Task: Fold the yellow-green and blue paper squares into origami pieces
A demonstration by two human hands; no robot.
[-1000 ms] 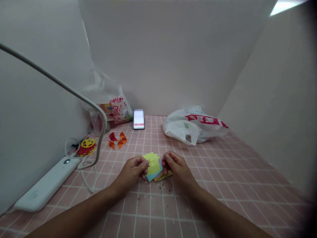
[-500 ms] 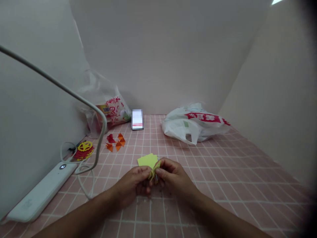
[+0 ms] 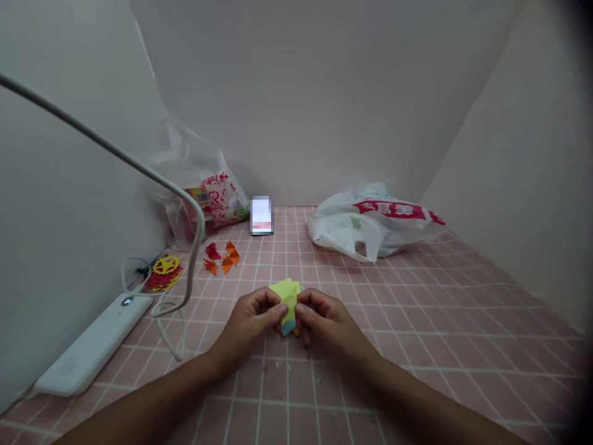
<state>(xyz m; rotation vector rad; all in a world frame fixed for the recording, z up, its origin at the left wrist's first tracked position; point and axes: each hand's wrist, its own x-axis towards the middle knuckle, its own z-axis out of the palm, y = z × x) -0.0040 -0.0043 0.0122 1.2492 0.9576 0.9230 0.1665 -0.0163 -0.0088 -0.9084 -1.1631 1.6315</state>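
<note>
A small folded yellow paper with a blue-green patch at its lower end is held up between both hands. My left hand pinches its left edge between thumb and fingers. On the right edge, my right hand has thumb and fingers closed on the same piece. Just behind it, partly hidden, yellow sheets lie on the pink tiled surface. The lower fingers of both hands are partly hidden.
Folded orange pieces and a red one lie back left. Beyond are plastic bags and a lit phone. A white power strip, yellow-and-red cutouts and a looping cable are at left.
The folded paper has turned and opened flatter, now showing a broad yellow face and the blue-green patch. Both hands have shifted slightly apart, and the camera view has moved a little.
</note>
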